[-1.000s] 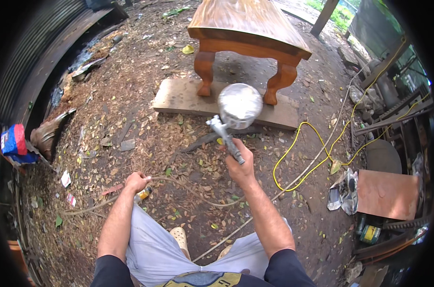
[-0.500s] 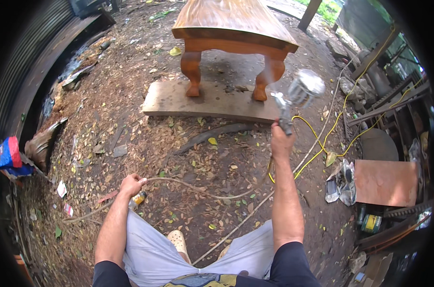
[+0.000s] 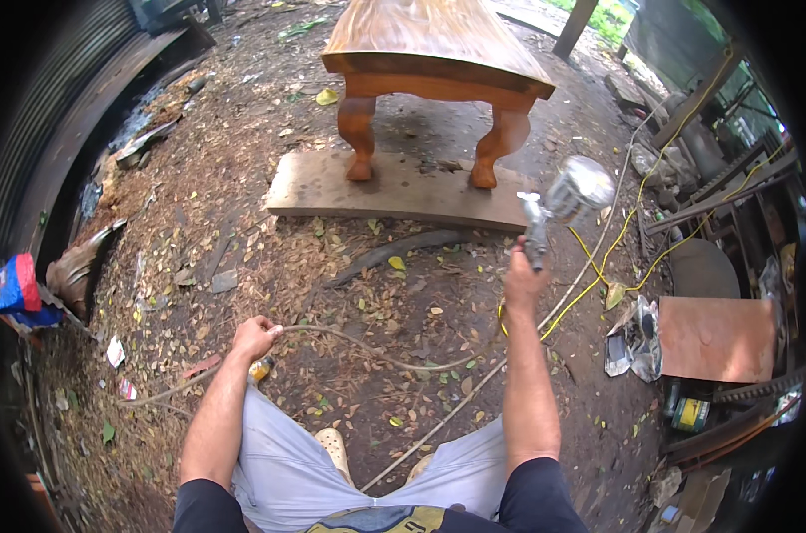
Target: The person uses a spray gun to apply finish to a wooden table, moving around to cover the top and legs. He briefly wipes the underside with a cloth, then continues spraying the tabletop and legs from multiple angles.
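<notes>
My right hand [image 3: 525, 282] is closed round the handle of a metal spray gun [image 3: 536, 224], whose silver cup [image 3: 582, 188] sticks out to the right. Just ahead of the gun stands a glossy brown wooden table [image 3: 438, 44] with curved legs. Its near legs rest on a wooden plank [image 3: 367, 197] lying on the ground. Lower left, my left hand [image 3: 257, 338] grips a thin brownish hose [image 3: 359, 348], which curves across toward my right arm. A small yellow-labelled bottle [image 3: 261, 369] is partly hidden beside my left forearm.
Yellow cord [image 3: 603, 266] and a long pale hose [image 3: 474, 391] run along the ground at right. A reddish-brown board [image 3: 717, 339] and scrap lie beyond them. Corrugated metal [image 3: 39, 133] and a blue-red bag [image 3: 21, 289] stand at left. Leaves cover the dirt.
The spray gun has moved right and slightly nearer me, away from the table leg. The mist seen by its nozzle has faded. My left hand has shifted slightly right, still on the hose.
</notes>
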### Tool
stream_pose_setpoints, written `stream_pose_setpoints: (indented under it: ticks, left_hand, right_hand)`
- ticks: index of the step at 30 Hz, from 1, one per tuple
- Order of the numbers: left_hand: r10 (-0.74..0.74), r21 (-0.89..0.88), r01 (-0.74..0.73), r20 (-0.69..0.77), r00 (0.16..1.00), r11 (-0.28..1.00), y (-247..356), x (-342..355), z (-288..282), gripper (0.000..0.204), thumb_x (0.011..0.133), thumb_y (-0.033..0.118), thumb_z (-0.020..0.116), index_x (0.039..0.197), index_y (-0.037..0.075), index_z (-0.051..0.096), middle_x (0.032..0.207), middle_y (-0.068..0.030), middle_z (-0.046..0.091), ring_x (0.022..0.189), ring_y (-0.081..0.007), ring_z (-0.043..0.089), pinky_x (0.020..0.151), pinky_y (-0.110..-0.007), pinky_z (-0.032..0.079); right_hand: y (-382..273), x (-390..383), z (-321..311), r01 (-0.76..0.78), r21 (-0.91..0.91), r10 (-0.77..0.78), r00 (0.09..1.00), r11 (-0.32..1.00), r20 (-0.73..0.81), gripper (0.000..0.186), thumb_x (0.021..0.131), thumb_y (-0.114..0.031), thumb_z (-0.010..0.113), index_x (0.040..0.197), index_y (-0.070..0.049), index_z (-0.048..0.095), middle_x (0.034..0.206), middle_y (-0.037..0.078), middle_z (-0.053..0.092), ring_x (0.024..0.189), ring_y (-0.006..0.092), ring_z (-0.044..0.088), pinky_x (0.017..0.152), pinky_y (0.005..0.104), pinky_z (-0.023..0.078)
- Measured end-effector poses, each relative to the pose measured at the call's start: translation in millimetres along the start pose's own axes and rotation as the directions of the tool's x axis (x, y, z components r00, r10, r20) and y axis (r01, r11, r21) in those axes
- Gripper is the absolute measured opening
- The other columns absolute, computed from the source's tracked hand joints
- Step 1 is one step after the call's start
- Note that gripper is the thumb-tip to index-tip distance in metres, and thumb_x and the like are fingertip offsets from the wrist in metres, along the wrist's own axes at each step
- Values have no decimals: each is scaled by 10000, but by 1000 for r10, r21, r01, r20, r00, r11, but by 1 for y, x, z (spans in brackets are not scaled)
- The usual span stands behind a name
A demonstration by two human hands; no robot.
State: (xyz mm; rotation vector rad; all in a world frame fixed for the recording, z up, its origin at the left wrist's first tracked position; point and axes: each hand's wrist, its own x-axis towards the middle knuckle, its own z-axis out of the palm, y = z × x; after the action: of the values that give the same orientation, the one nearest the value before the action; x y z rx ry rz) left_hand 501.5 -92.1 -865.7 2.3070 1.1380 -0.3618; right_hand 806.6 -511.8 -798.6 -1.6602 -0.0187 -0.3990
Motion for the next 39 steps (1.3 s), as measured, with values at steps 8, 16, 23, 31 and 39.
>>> stream_pose_setpoints:
  ticks: [8, 16, 23, 31, 39]
  left_hand:
    - [-24, 80, 26, -31, 999, 996, -6, -8, -7, 318, 846, 385, 798, 962, 97, 731, 803, -72, 737, 754, -172, 700, 730, -353, 539]
    - [-58, 50, 58, 11, 998, 997, -7, -14, -10, 309, 834, 367, 813, 956, 98, 725, 816, -77, 742, 764, -175, 702, 737, -356, 537]
    - [-36, 31, 36, -6, 999, 999, -6, -12, -10, 323, 832, 373, 810, 976, 95, 730, 838, -80, 745, 773, -175, 703, 748, -357, 537]
    - [57, -44, -54, 72, 996, 998, 30, -22, -15, 396, 827, 412, 796, 1044, 89, 725, 908, -105, 751, 879, -221, 712, 823, -376, 535]
    - [483, -335, -551, -268, 833, 765, 99, -59, -42, 300, 954, 258, 659, 1189, 75, 693, 1151, -128, 717, 1045, -287, 690, 928, -395, 538]
  right_hand:
    - [-47, -82, 89, 82, 64, -101, 908, 995, 407, 221, 846, -42, 590, 1058, 0, 637, 872, 143, 710, 811, 240, 690, 756, 351, 534]
    - [-39, -85, 86, 68, -7, -55, 858, 998, 510, 234, 823, -43, 594, 1046, 5, 648, 864, 142, 711, 778, 234, 687, 732, 361, 534]
    - [-15, -49, 42, 42, -101, -36, 998, 994, 60, 260, 847, -54, 563, 1088, -4, 648, 951, 156, 713, 857, 224, 687, 784, 363, 527]
    - [-69, -34, 43, 511, -129, -473, 847, 850, 241, 452, 765, 38, 530, 1212, 27, 598, 1039, 176, 708, 937, 306, 704, 839, 370, 540]
    - [-81, -91, 55, -95, 245, -74, 795, 965, 602, 486, 769, 42, 496, 1236, 2, 624, 1032, 71, 715, 705, 126, 621, 628, 273, 501]
